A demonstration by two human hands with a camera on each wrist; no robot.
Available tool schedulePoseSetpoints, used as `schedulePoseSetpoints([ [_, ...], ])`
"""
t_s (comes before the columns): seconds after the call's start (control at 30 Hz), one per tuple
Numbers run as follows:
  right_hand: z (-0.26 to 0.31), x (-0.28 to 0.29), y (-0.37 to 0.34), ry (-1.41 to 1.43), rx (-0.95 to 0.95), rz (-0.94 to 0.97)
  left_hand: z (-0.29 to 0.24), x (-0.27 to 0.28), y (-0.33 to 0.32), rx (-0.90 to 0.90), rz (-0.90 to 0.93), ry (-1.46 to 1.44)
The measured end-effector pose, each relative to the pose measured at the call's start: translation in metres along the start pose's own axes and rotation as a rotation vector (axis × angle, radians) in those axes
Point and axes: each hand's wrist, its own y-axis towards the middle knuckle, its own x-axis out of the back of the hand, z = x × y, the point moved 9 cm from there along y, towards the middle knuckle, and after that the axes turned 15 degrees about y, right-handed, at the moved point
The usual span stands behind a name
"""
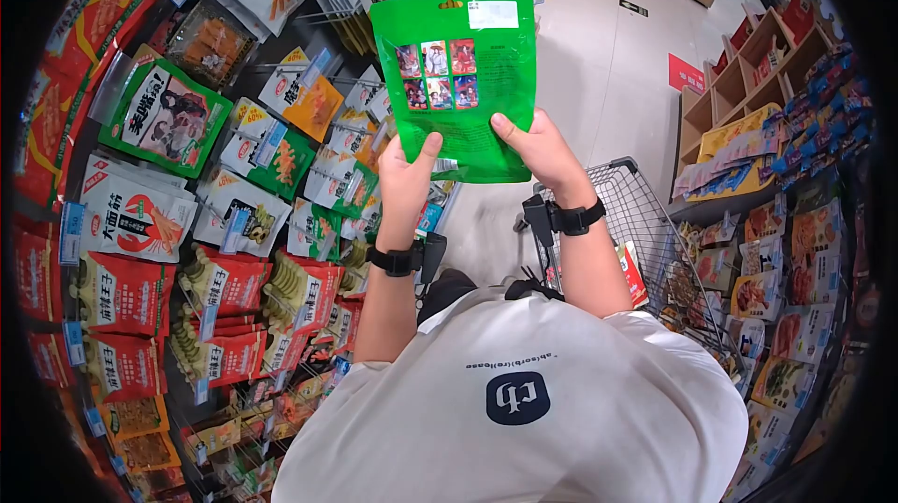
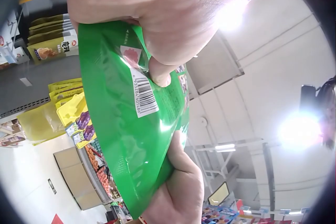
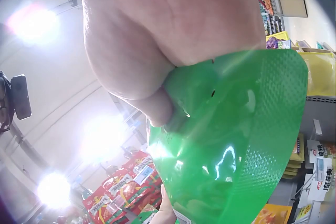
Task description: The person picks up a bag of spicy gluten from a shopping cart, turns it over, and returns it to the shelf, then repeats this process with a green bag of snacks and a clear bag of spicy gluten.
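Green pouch (image 1: 456, 124), contents hidden, is in both hands (image 1: 406, 178) (image 1: 550, 155).

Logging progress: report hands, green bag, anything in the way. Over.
Left hand and right hand both grip green bag. Small pictures on it face head camera. Only hands overlap it; cart near right forearm.

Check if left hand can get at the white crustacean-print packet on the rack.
Probably not yet: left hand grips the green bag; once freed, the white packet looks unobstructed in front.
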Motion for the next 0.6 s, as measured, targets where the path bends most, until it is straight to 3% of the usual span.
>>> schedulePoseSetpoints([
  [0.6, -0.0018, 0.0061, 0.0021, 0.006, 0.0, 0.004, -0.0015, -0.006, -0.0006, 0.013, -0.001, 0.0],
])
